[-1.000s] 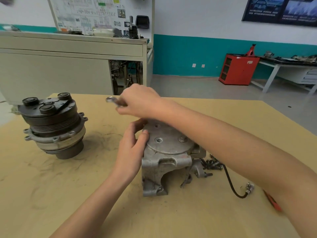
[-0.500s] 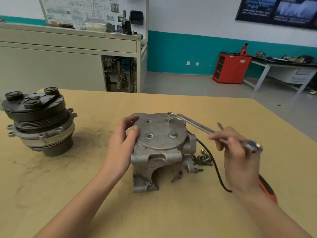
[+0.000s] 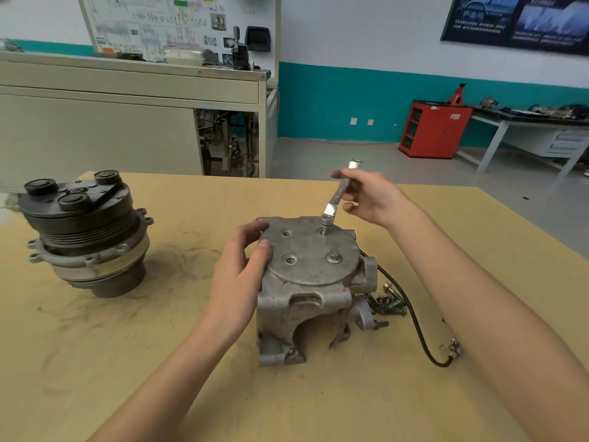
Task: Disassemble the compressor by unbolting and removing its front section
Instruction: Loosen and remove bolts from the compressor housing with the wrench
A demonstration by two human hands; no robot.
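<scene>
Two hands at the compressor (image 3: 306, 282), centre of frame, standing on the table (image 3: 159, 346).
The left hand (image 3: 242, 269) grips the housing's left rim. The right hand (image 3: 373, 199) pinches a wrench (image 3: 338, 196) whose lower end sits on a raised bolt (image 3: 325, 225), though blur hides how fully it seats. The cast body is judged heavy, rigid and tippy on its lugs, best held by rim or bracket. A second bolt (image 3: 333, 258) sits seated near two empty holes. Loose bolts (image 3: 389, 303) and a black cable (image 3: 414, 323) crowd its right side; a pulley assembly (image 3: 83, 231) stands well apart, left of frame.
</scene>
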